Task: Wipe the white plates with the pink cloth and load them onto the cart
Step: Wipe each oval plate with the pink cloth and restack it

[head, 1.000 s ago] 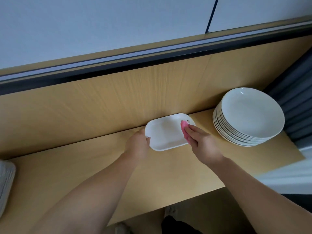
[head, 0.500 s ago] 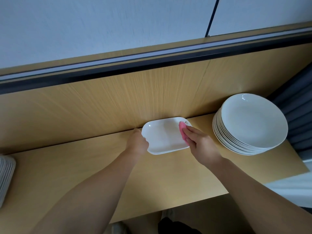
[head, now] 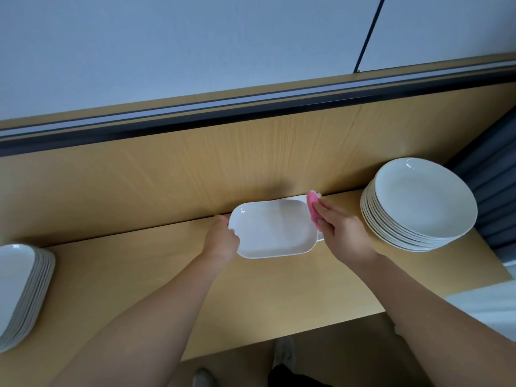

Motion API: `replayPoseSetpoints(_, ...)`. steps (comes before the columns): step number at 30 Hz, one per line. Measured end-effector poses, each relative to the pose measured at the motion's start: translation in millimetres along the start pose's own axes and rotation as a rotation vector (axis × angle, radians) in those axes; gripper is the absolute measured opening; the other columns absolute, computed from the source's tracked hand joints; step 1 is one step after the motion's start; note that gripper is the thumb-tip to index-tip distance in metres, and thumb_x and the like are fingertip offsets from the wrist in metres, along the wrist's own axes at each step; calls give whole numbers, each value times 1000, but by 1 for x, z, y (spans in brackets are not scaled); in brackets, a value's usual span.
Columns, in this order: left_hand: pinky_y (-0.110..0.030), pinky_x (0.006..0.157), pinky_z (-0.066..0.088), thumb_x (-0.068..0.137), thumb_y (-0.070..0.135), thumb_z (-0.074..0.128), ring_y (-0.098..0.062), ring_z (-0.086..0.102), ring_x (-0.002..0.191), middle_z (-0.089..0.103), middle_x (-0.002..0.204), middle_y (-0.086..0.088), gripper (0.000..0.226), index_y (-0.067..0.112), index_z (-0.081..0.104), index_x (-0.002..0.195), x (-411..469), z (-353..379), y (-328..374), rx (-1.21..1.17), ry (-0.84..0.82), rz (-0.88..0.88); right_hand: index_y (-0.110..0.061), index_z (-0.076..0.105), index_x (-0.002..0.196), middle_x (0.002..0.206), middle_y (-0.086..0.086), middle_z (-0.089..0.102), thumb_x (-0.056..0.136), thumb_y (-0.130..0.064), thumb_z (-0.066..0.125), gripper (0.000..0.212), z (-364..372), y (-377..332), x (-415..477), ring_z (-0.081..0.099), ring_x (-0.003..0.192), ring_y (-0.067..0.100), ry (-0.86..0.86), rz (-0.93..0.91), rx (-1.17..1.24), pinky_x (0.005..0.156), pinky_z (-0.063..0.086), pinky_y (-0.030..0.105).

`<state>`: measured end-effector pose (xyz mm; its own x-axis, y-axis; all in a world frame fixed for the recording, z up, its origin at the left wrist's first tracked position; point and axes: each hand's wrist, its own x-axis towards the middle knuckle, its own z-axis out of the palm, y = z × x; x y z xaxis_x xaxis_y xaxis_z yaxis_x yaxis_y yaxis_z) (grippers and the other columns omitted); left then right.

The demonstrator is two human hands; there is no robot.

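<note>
A white rectangular plate [head: 272,229] with rounded corners is held over the wooden shelf [head: 156,275], near its back panel. My left hand [head: 222,238] grips the plate's left end. My right hand [head: 342,233] holds the pink cloth [head: 312,209] against the plate's right end, fingers laid over the cloth. A second white plate edge [head: 300,197] shows just behind and under the held plate.
A tall stack of round white plates [head: 418,205] stands at the shelf's right end. Another stack of squarish white plates [head: 19,289] sits at the left edge. A dark curtain [head: 494,191] hangs at the far right. The floor and a shoe show below the shelf's front edge.
The plate has been drawn a little toward me and lifted at its near side. The cloth has slid from the plate's inner surface to its right end.
</note>
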<state>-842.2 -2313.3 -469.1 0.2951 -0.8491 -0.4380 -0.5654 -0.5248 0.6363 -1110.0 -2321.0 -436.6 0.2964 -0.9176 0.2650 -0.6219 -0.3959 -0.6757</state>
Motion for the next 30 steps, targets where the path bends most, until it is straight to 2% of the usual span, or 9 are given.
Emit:
replayPoseSetpoints(4, -41, 73, 53, 93, 9, 43, -33, 63, 88, 59, 99, -10, 10, 13, 46, 103, -14, -29, -36, 14, 40, -42, -11, 50, 141, 126, -10, 60, 99, -2, 44, 43, 17, -31, 0, 54, 100, -13, -4, 19, 23, 94, 41, 8)
replayPoseSetpoints(8, -34, 67, 47, 95, 10, 43, -29, 60, 86, 57, 98, -8, 20, 10, 46, 114, -30, -56, -76, 17, 58, -81, -16, 49, 143, 132, -7, 59, 101, -7, 45, 43, 49, -61, -5, 57, 108, 1, -25, 25, 44, 99, 48, 26)
replayPoseSetpoints(12, -29, 65, 41, 96, 11, 44, -24, 56, 85, 56, 99, -5, 24, 9, 45, 120, -44, -75, -111, 8, 67, -111, -12, 57, 134, 106, -22, 60, 100, -5, 46, 37, 81, -89, -11, 55, 88, -5, -24, -12, -16, 84, 44, 14)
replayPoseSetpoints(15, -29, 64, 40, 97, 10, 44, -24, 54, 85, 54, 100, -4, 23, 9, 45, 120, -51, -87, -134, 6, 78, -134, -6, 64, 122, 93, -27, 53, 99, -2, 47, 29, 106, -107, -17, 53, 85, -11, -49, -20, -29, 84, 40, 6)
replayPoseSetpoints(17, -29, 64, 39, 97, 10, 44, -24, 53, 85, 53, 99, -4, 24, 8, 45, 120, -53, -92, -146, 8, 85, -147, -7, 62, 124, 103, -12, 63, 98, 0, 48, 31, 124, -116, -21, 60, 100, 1, -81, -33, -13, 92, 51, 24)
replayPoseSetpoints(19, -29, 65, 40, 97, 10, 44, -24, 53, 86, 52, 100, -3, 24, 8, 45, 121, -53, -95, -155, 4, 89, -159, -9, 59, 129, 119, 1, 65, 95, 3, 50, 37, 142, -119, -26, 59, 118, 15, -117, -44, 20, 94, 53, 39)
replayPoseSetpoints(24, -28, 64, 38, 98, 10, 44, -23, 53, 86, 52, 100, -3, 24, 8, 45, 121, -54, -96, -168, -2, 72, -166, -12, 58, 131, 119, -4, 64, 92, 6, 51, 44, 172, -127, -34, 61, 114, 15, -202, -45, 10, 95, 53, 37)
replayPoseSetpoints(27, -30, 62, 42, 96, 11, 45, -24, 57, 83, 57, 97, -3, 20, 8, 49, 115, -53, -96, -171, 9, 83, -130, -13, 62, 120, 117, -10, 63, 91, 4, 51, 35, 187, -127, -32, 62, 107, 14, -251, -52, -72, 84, 56, 38)
replayPoseSetpoints(30, -30, 64, 44, 94, 16, 49, -22, 58, 81, 64, 98, -5, 12, 11, 53, 105, -51, -97, -174, 107, 81, -74, -13, 62, 102, 103, -10, 61, 89, 3, 50, 23, 201, -122, -30, 59, 97, 18, -306, -94, -203, 72, 56, 36)
